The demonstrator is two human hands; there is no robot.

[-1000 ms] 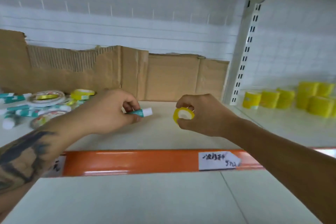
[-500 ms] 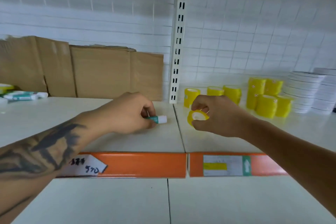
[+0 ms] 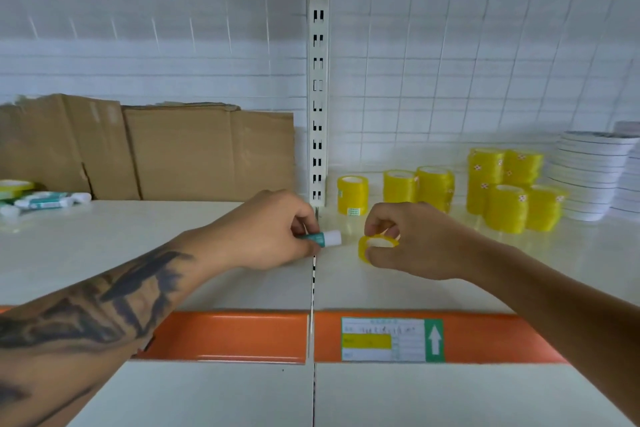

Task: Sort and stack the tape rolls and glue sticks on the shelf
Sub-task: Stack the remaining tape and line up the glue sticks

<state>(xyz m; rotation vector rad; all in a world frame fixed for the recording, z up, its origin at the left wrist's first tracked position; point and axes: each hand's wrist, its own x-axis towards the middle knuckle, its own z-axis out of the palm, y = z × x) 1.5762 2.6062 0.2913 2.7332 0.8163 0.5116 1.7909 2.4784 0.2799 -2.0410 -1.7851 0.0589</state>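
At the far left of the pale shelf board (image 3: 121,246) lies a loose heap of teal-and-white glue sticks (image 3: 45,200) beside a flat yellow tape roll (image 3: 15,185), in front of brown corrugated cardboard sheets (image 3: 194,152) leaning on the white tiled wall. The left hand (image 3: 266,230), on a tattooed forearm, pinches a small teal glue stick with a white cap (image 3: 323,238), its cap pointing right over the seam by the white slotted upright post (image 3: 318,94). Just beside it, the right hand (image 3: 415,241) grasps a thin yellow tape roll (image 3: 375,246) between curled fingers and thumb, above the right shelf board. Behind stand stacked yellow tape rolls (image 3: 509,189) in several columns, then a stack of wide white tape rolls (image 3: 592,173) at the far right. An orange price rail (image 3: 235,336) carries a green-and-white label (image 3: 391,340)
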